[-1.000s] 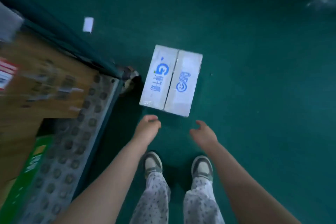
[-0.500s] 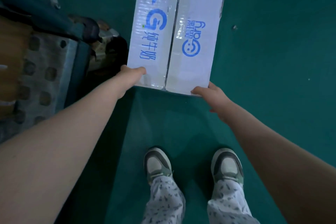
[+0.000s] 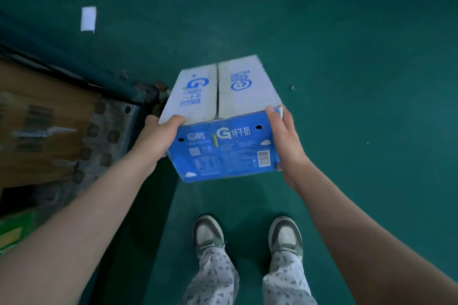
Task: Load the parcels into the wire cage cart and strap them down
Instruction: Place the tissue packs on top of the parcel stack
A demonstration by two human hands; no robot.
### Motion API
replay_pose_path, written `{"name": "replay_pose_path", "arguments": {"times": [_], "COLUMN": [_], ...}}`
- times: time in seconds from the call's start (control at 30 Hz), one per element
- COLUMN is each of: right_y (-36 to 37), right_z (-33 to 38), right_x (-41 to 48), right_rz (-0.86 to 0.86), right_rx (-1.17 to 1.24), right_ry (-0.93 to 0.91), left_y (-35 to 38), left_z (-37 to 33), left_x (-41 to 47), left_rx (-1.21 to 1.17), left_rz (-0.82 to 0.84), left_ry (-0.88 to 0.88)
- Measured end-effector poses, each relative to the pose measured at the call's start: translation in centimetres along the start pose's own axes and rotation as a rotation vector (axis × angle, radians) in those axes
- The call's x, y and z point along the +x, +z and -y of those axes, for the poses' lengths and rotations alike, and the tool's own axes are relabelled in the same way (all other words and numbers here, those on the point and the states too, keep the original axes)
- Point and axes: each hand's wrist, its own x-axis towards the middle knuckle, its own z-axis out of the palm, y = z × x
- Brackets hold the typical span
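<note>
— What has changed since half a second ago?

— Then the milk carton (image 3: 223, 116) lay flat on the green floor (image 3: 347, 57) beside the cart (image 3: 109, 131), showing only its white top, and both hands were just reaching its near edge. Now its near end is raised and its blue side faces the camera. A second ago the hands were short of it and held nothing.

— How do the hands hold it?

— The left hand (image 3: 158, 138) grips the near corner on the cart's side, with the thumb over the top edge and the palm against the side. The right hand (image 3: 285, 138) clamps the corner away from the cart, with the thumb on the top edge. Its fingers are hidden behind the carton.

— Where is the carton?

— Just to the right of the cart's corner post, outside the cart. I cannot tell whether its far edge is clear of the floor.

— What does it look like?

— The top is white, two flaps meeting at a centre seam, each with a blue logo. The blue side has white print, a barcode and two small dark holes. The print is slightly blurred.

— And around the cart?

— A brown cardboard box (image 3: 42, 119) sits on its perforated deck, with a green box (image 3: 14, 228) nearer the camera. A white paper scrap (image 3: 88, 18) lies on the floor beyond the cart. The person's shoes (image 3: 208, 233) stand to the cart's right.
</note>
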Motion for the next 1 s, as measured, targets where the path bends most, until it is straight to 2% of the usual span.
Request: {"name": "replay_pose_path", "arguments": {"times": [0.2, 0.37, 0.6, 0.77, 1.0], "right_y": [-0.7, -1.8, -3.4, -3.4, 2.8], "right_z": [5.6, 11.5, 20.0, 23.3, 28.0], "right_x": [-6.0, -12.2, -24.2, -31.9, -40.6], "right_rz": [-0.021, -0.034, 0.130, 0.147, 0.246], "right_rx": [-0.176, -0.305, -0.573, -0.717, -1.009], "right_ry": [-0.039, -0.005, 0.001, -0.107, -0.358], "left_y": [-2.8, -5.0, -11.8, -17.7, -28.0], "left_z": [-0.8, -3.5, -8.8, -10.7, -10.1], "left_x": [-7.7, -15.4, -26.8, -35.0, -43.2], "left_rx": [-0.165, -0.242, -0.238, -0.129, -0.187], "left_rz": [-0.026, -0.022, -0.090, -0.181, -0.327], "left_ry": [-0.156, -0.206, -0.226, -0.151, -0.073]}}
